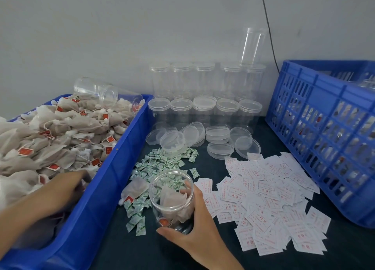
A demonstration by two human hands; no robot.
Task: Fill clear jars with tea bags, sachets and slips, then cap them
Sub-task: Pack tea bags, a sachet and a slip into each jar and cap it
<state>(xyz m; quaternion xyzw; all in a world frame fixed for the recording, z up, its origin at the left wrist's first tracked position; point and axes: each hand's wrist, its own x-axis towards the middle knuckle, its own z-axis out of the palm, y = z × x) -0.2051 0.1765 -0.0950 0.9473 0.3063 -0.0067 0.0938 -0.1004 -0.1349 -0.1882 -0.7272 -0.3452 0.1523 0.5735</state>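
A: Left side first. The left hand (63,188) is down in the tea bags (60,127) heaped in the blue bin (121,148). Its fingers are curled into the pile and blurred, so I can't tell if a bag is pinched.

B: And the right?

A: The right hand (194,225) is wrapped round the jar (172,198), thumb low near the base, fingers on the far side. The jar sits just right of the bin wall, over the sachets (160,164). It's tilted, mouth up and toward the bin, with a few tea bags inside.

B: Step?

A: Loading tea bags, I'd say, and early. This jar has no sachet, slip or cap yet. To do it well, hold the mouth toward the bin so the carry is short and lift each bag clear over the wall. Strings and red tags look likely to snag the rim, so push bags below it.

B: Room to move?

A: Tight. The bin wall is on the left, with a loose tea bag (136,188) beside the jar. Slips (269,198) are spread just right of it. Lids (221,135) and empty jars (203,107) stand behind, and the blue crate (324,127) is far right. Bare table (142,255) shows only along the near edge. A wide right-arm sweep could scatter the slips.
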